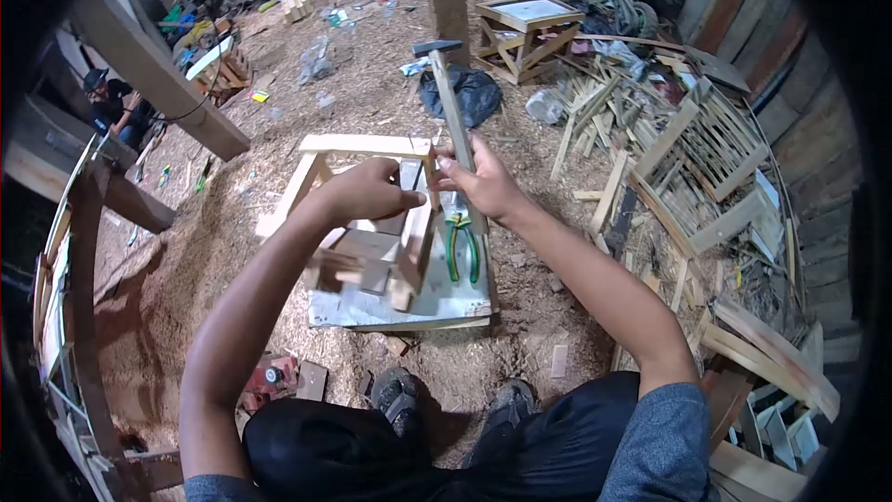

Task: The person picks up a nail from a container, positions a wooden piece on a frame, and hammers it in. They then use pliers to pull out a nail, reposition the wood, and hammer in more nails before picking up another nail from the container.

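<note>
My right hand (481,184) is wrapped around the handle of a hammer (450,98), which stands nearly upright with its dark head on top. My left hand (367,191) is closed, fingers curled, over a small frame of pale wooden slats (362,144). Whatever those fingers pinch, if anything, is hidden. The frame rests on a low, white-topped worktable (437,309) and its lower part is slightly blurred. Pliers with green handles (462,249) lie on the same table, just below my right hand.
Wood shavings cover the ground. Slatted wooden pieces (711,153) and scrap sticks are heaped on the right. A wooden post (448,0) and a small wooden stand (528,33) are ahead. Another person (116,107) sits at the far left. A red tool (269,379) lies near my feet.
</note>
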The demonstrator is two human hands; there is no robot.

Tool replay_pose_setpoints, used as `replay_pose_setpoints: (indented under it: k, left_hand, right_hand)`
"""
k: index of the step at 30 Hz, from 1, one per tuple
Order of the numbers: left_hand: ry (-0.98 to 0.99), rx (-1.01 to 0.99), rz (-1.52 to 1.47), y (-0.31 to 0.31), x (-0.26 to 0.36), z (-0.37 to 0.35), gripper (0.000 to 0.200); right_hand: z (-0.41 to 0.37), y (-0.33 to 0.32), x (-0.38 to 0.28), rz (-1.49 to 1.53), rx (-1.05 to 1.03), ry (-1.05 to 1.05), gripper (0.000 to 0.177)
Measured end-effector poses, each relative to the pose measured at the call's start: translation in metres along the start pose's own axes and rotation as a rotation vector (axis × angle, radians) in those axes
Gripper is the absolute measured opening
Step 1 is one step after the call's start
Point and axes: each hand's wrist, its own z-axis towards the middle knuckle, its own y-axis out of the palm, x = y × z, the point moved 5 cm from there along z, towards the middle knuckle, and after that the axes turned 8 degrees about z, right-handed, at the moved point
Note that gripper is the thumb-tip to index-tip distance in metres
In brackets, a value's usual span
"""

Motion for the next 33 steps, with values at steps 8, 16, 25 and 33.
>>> replay_pose_setpoints:
  k: [8,16,25,33]
  left_hand:
    - [0.113,-0.033,0.266,-0.037,-0.05,-0.022,0.052]
    - [0.245,0.316,0.114,-0.029,-0.07,-0.038,0.075]
    - [0.267,0.416,-0.086,-0.009,-0.048,-0.034,0.04]
    - [0.287,0.495,-0.215,-0.015,-0.056,-0.037,0.034]
  right_hand:
    - [-0.03,0.051,0.014,0.224,-0.063,0.12,0.023]
    - [-0.049,0.071,-0.002,0.022,-0.106,0.156,0.023]
    - [-0.073,0.028,-0.054,-0.233,0.085,0.212,0.02]
    - [-0.086,0.036,-0.06,-0.333,0.024,0.257,0.027]
